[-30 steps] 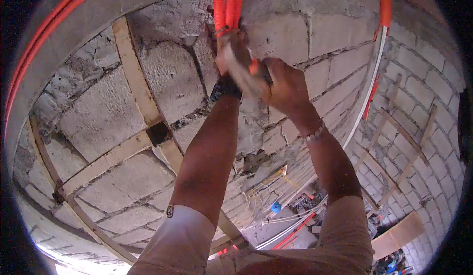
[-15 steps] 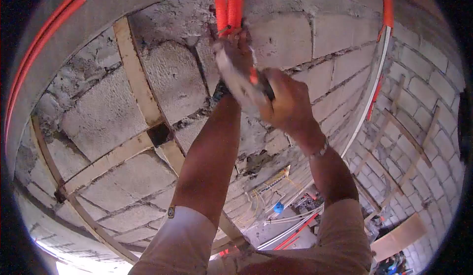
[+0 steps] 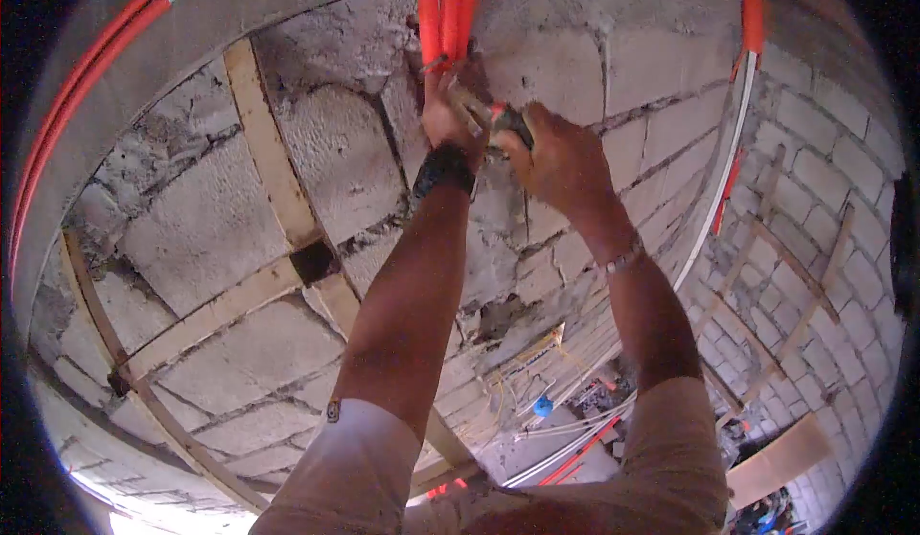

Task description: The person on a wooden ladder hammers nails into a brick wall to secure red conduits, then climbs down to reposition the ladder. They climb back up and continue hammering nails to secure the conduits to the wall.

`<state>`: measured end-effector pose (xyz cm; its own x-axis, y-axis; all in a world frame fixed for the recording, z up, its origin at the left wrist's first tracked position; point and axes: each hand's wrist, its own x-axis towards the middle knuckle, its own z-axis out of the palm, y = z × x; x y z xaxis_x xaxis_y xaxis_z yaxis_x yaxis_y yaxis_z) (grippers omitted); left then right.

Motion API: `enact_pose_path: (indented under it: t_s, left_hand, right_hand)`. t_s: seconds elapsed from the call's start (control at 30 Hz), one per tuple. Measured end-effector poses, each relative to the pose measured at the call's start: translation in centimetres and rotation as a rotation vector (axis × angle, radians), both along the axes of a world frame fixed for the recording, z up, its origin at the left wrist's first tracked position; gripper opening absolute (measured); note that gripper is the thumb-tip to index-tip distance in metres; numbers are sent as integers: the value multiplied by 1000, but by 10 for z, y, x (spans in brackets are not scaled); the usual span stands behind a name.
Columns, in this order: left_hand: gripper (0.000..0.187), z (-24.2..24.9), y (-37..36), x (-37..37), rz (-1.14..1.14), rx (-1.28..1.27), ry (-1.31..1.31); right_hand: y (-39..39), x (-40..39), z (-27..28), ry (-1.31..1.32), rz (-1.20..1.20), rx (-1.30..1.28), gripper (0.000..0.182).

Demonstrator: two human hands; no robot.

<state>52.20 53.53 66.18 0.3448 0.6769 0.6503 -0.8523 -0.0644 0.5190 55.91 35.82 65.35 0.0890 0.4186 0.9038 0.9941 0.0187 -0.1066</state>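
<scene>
Just below the orange pipes, left hand steadies their lower end, its grip unclear; right hand clenches what looks like pliers. A slip could pinch fingers.

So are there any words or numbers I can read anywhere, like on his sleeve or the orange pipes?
None can be read.
The small badge on the left sleeve: too small and blurred to read.
The orange pipes, the tool in the right hand and the block wall: no writing shows.
</scene>
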Motion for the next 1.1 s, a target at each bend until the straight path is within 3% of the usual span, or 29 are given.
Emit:
enact_pose_path:
  t_s: [0.07, 0.1, 0.2, 0.23, 0.27, 0.33, 0.37, 0.4, 0.47, 0.53, 0.6, 0.63, 0.77, 0.83, 0.87, 0.93, 1.0, 1.1]
  left_hand:
    - [25, -16, 33, 12, 648, 377, 56]
    - [25, -19, 44, 12, 660, 368, 56]
    - [23, -19, 42, 7, 604, 329, 208]
    - [24, 0, -7, -11, 115, 29, 15]
    - [24, 5, -8, -5, 96, 52, 6]
    - [25, -5, 5, -2, 599, 357, 91]
    - [23, -1, -12, -12, 940, 532, 273]
    - [23, -4, -8, -11, 944, 524, 268]
    - [21, -7, -2, -11, 1378, 753, 243]
    - [20, -4, -18, -14, 1295, 672, 258]
    - [20, -6, -15, -8, 1202, 586, 282]
    - [19, -8, -3, -2, 1133, 583, 203]
    - [19, -16, 1, -4, 924, 473, 206]
    - [20, -16, 3, -5, 925, 454, 231]
    - [21, -16, 4, -5, 920, 436, 247]
    - [21, -16, 0, -4, 969, 458, 191]
    - [21, -15, -13, -10, 1010, 481, 144]
    - [21, -4, -19, -17, 984, 480, 233]
  right_hand:
    - [-15, -20, -8, 10, 215, 153, 36]
    - [-9, -17, -9, 7, 227, 145, 36]
    - [-2, -5, -19, -160, 287, 243, 33]
    - [-2, -2, -15, -58, 134, 93, 26]
    - [-3, 3, -8, 41, -25, -50, 20]
    - [-18, 2, -14, 66, 11, 11, 18]
    - [-27, 1, -14, 62, 155, 187, 20]
    - [-35, 1, -17, 59, 303, 357, 23]
    - [-51, 5, -41, 183, 273, 345, 23]
    - [-66, 7, -58, 308, 228, 349, 24]
    - [-78, 8, -72, 1205, 589, 96, 28]
    - [-81, 12, -78, 1261, 686, 37, 34]
    - [-91, -17, -71, 1092, 635, 65, 33]
    - [-78, -19, -77, 748, 653, 287, 30]
    - [-70, -14, -81, 749, 655, 285, 30]
    - [-47, 2, -91, 278, 386, 171, 26]
    - [-32, 0, -89, 374, 465, 197, 27]
    - [-20, 1, -58, 299, 284, 103, 29]
